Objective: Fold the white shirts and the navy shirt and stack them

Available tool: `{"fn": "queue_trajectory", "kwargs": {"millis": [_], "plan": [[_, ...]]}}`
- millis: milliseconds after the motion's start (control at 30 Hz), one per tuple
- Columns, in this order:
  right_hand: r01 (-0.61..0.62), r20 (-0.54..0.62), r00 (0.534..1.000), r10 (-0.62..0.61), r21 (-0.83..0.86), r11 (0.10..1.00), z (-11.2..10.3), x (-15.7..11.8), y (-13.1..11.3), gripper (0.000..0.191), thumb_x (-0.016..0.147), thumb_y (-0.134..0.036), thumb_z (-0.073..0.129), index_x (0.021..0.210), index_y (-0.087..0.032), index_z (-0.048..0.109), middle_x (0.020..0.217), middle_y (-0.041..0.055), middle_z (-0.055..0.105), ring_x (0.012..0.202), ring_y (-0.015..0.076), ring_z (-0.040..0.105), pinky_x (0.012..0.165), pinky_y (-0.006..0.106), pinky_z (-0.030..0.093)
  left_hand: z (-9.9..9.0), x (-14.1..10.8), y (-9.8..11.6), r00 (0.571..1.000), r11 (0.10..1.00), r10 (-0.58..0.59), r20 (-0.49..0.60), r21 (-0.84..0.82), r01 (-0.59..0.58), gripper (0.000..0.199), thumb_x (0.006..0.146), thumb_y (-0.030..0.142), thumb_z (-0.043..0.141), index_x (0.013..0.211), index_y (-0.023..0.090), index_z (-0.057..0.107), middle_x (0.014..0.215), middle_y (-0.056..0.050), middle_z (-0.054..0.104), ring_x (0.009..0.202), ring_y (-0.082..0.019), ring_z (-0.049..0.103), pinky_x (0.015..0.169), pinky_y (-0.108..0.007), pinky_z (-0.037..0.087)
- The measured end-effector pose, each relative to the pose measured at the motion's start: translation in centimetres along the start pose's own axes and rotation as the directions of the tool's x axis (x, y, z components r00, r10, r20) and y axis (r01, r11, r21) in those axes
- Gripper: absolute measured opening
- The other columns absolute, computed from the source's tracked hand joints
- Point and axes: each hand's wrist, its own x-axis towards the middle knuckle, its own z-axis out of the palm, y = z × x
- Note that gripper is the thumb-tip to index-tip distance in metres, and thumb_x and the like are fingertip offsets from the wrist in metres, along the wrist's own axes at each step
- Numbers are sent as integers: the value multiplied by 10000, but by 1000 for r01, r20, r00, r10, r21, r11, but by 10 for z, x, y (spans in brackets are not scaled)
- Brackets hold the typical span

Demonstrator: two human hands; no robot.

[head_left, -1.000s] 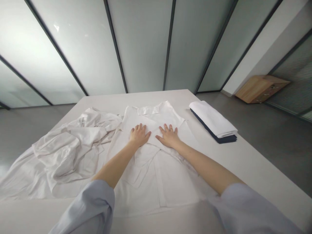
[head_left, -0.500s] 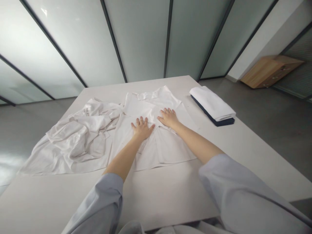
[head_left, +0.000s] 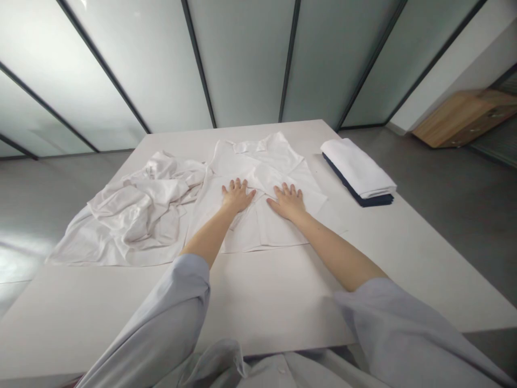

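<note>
A white garment, its kind hard to make out but shirt-like (head_left: 258, 164), lies spread on the white table (head_left: 266, 302). My left hand (head_left: 237, 196) rests flat on its middle with the fingers spread. Beside it, a little to the right, my right hand (head_left: 288, 202) also presses flat on the cloth, thumb pointing inward. Wrinkles run through the fabric around both palms. To the left a crumpled heap of white cloth (head_left: 141, 207) touches the spread garment's edge.
On the table's right side sits a folded white cloth (head_left: 357, 167) on top of folded dark navy cloth (head_left: 375, 201). Behind the table stands a frosted glass partition (head_left: 250, 59) with dark frames. A wooden cabinet (head_left: 452, 121) is on the floor at the far right.
My right hand has slid to the right over the garment, widening the gap between my hands. My left hand stays in nearly the same place on the cloth. The view has shifted slightly.
</note>
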Motion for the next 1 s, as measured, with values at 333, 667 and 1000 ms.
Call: {"fn": "queue_trajectory", "kwargs": {"millis": [333,667,1000], "plan": [[10,48,999,-11,9,1000,-1,2,1,779,926,-663,281,1536,-181,249,1597,164,160,1446,392,141,1131,570,132,-2,-46,-13,992,999,-16,125,33,12,761,926,628,188,1547,189,181,1621,-115,95,1482,-324,86,1168,-534,134],[123,-26,992,-122,44,991,-1,-9,38,564,933,-492,471,1424,-216,457,1548,101,332,1422,294,285,1135,443,262,-3,-72,-25,996,997,81,-26,-20,-81,622,941,532,343,1462,194,390,1580,-97,273,1456,-264,238,1176,-445,202],[172,-307,948,-81,281,944,17,-20,84,425,931,-393,431,1266,-187,592,1275,108,619,1207,261,550,1043,418,409,3,-62,-35,988,978,56,-143,-192,-83,484,905,414,478,1335,199,533,1465,-105,469,1352,-253,413,1126,-417,312]]}}
